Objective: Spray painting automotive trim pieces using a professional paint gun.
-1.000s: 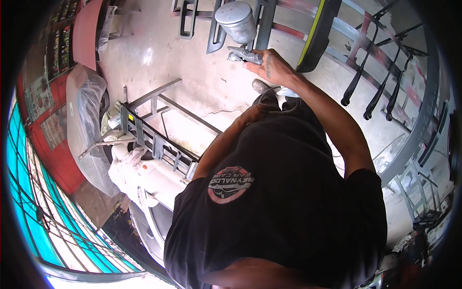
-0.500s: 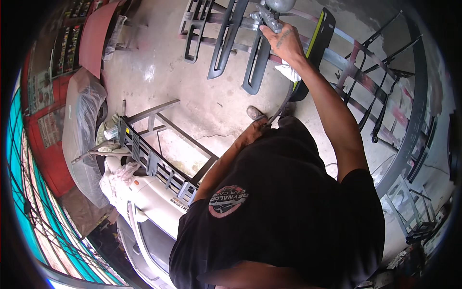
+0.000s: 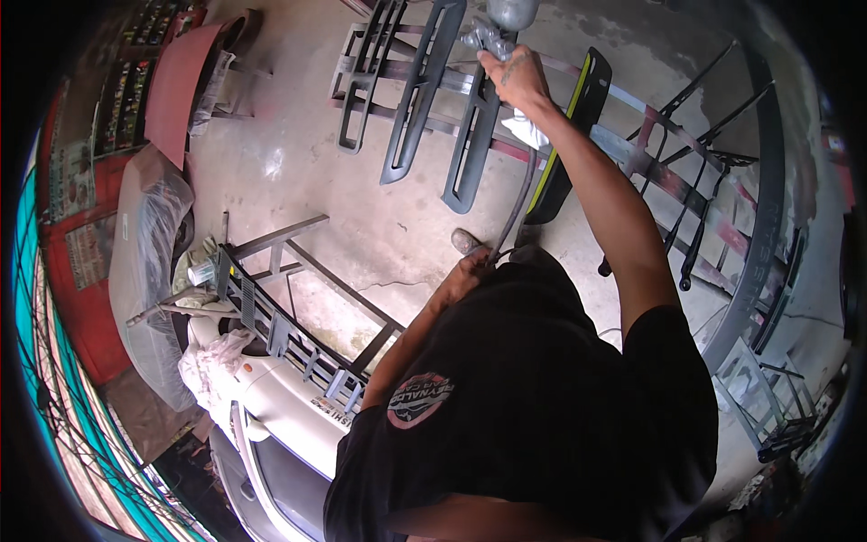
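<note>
My right hand point(image 3: 519, 77) is closed on a metal spray gun point(image 3: 488, 38) with a silver cup point(image 3: 510, 11) at the top of the view, over grey slotted trim pieces point(image 3: 461, 181) lying on a rack point(image 3: 643, 126). Under that hand hangs a white cloth or paper point(image 3: 526, 129). A dark hose point(image 3: 517, 203) runs down from there to my left hand point(image 3: 471, 269), whose fingers are closed around it near my waist. Just right of the hose lies a black panel point(image 3: 571, 144) with a yellow-green stripe.
To the left stand a metal stand point(image 3: 302, 264), a white car point(image 3: 284, 393), a plastic-wrapped part point(image 3: 144, 271), a pink panel point(image 3: 170, 99) and red shelving point(image 3: 95, 321). Thin black parts point(image 3: 682, 226) and a long curved grey piece point(image 3: 750, 271) are on the right.
My right hand has carried the spray gun up and forward over the trim pieces. The view has shifted, bringing more hose into sight between my hands; my left hand appears lower in it.
</note>
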A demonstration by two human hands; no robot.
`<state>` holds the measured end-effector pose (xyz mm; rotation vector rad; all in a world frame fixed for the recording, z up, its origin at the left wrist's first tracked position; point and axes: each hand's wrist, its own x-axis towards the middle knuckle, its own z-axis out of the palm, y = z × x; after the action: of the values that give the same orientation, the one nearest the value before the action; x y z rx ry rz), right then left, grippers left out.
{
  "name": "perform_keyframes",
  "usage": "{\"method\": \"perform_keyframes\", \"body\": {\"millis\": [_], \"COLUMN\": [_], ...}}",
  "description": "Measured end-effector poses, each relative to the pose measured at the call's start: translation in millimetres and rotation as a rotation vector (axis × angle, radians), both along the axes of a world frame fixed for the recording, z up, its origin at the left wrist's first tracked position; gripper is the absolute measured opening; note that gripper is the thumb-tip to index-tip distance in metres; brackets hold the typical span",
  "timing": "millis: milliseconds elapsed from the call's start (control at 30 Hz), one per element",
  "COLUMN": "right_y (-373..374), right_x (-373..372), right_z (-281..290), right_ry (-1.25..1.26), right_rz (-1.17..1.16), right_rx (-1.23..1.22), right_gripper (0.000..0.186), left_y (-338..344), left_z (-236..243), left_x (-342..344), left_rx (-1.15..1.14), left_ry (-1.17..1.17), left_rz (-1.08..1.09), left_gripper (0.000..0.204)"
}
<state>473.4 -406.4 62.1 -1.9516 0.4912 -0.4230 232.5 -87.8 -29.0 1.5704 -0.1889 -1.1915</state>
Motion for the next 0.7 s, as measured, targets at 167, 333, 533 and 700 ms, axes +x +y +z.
{"method": "perform_keyframes", "body": {"millis": [167,333,533,700], "right_y": [-9.9,-14.0,14.0,-5.4], "right_x": [36.3,27.3,-45.2,-13.9], "right_z": [41.6,7.7,47.5,55.5], "right_ry": [0.01,-0.106,0.179,0.26], "right_rz": [-0.118,-0.083,0.355,0.244], "right_rx": [0.154,-0.065,0.299,0.162], "right_gripper": [0.052,0.049,0.041,0.045], "left_y": [-10.5,-0.3,0.2,-13.1], "left_z": [34.5,4.4,12.0,39.3], "left_x": [7.4,5.6,-3.4,15.6], "left_rx": [-0.091,-0.086,-0.344,-0.157], "left_ry": [0.096,0.16,0.123,0.164], "left_rz": [0.137,0.137,0.183,0.028], "left_gripper": [0.064,0.05,0.019,0.04]}}
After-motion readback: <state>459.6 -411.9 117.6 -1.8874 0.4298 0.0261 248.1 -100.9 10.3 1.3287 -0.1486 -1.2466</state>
